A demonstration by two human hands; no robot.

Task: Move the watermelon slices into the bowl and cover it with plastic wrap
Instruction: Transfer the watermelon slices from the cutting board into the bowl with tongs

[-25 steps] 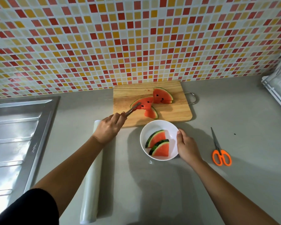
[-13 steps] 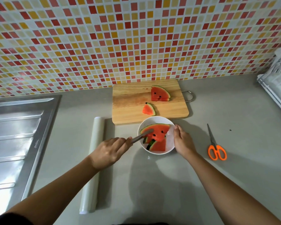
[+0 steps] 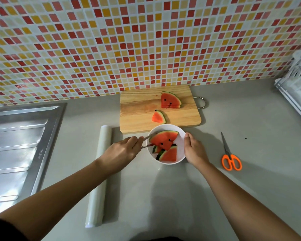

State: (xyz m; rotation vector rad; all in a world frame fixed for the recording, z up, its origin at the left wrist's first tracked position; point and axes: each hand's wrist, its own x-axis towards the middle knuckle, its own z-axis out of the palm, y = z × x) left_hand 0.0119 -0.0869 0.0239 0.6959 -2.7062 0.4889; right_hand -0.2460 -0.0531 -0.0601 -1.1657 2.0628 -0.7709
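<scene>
A white bowl [image 3: 181, 145] stands on the grey counter just in front of the wooden cutting board [image 3: 139, 110]. Three watermelon slices lie in the bowl, the largest slice [image 3: 163, 140] on top. My left hand [image 3: 122, 152] grips metal tongs [image 3: 147, 141] whose tips reach to that top slice at the bowl's left rim. My right hand [image 3: 195, 150] holds the bowl's right rim. On the board lie a big slice [image 3: 169, 100] and a small wedge [image 3: 158, 117]. A roll of plastic wrap [image 3: 99, 174] lies left of the bowl.
Orange-handled scissors [image 3: 230, 159] lie on the counter to the right. A steel sink drainboard [image 3: 17, 146] fills the left side. A wire rack [image 3: 297, 91] stands at the far right. A tiled wall rises behind the board.
My left hand carried a slice with the tongs from the board into the bowl and now has set it on the two slices there. My right hand stayed on the bowl's rim.
</scene>
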